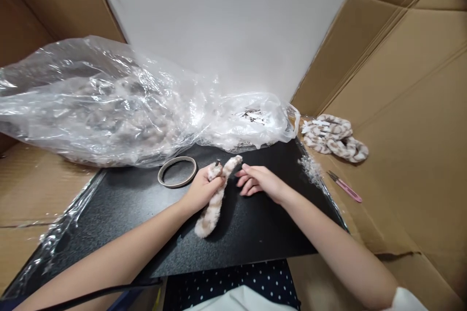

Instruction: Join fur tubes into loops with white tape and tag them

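My left hand [202, 188] is closed around a fluffy cream-and-brown plush strip [215, 206]. The strip is bent, with its two ends close together above my thumb and its rounded fold hanging toward me. A small dark tip pokes out of the shorter end. My right hand [260, 182] hovers just right of the longer end, fingers loosely bent and apart, with nothing visible in them. Left of my left hand lies a roll of tape [177, 185] on the black tabletop [277, 233].
A large clear plastic bag [109, 112] of fluffy pieces fills the back left. Beside it sits a smaller plastic bag [251, 121] with dark slim pieces. On cardboard at right lie fluffy loops [337, 137], pink-handled thread snips [346, 188] and pale lint [311, 170]. Cardboard walls [404, 107] flank the table.
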